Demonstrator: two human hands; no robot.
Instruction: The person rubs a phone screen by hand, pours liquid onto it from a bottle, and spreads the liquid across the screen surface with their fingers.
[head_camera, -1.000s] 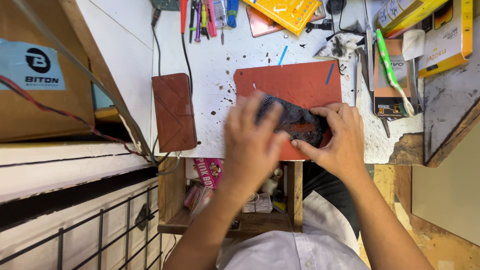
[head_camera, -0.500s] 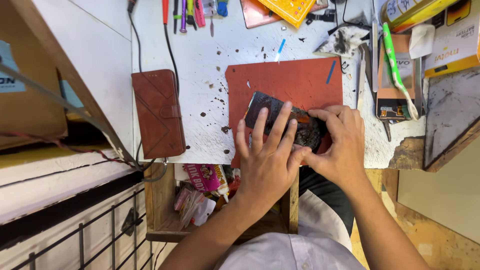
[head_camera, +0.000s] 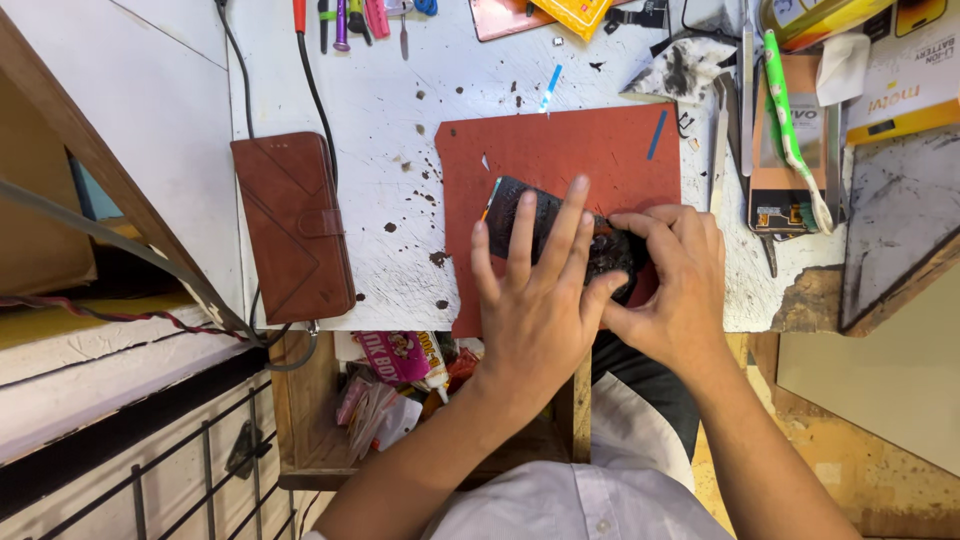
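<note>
Now my left hand (head_camera: 535, 310) pins the phone (head_camera: 530, 212) flat; my right hand (head_camera: 672, 285) pinches its end — prying unevenly could crack it.

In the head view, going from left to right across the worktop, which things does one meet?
Brown wallet case → red mat → left hand → right hand → green toothbrush.

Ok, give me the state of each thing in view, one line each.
Phone: flat on the mat, pinned under both hands.
Left hand: fingers spread flat on the phone.
Right hand: fingertips curled onto the phone's right end.
Mat: flat on the bench.
Wallet case: closed, lying apart at left.
Drawer: open, cluttered.
Toothbrush: lying idle at right.
</note>
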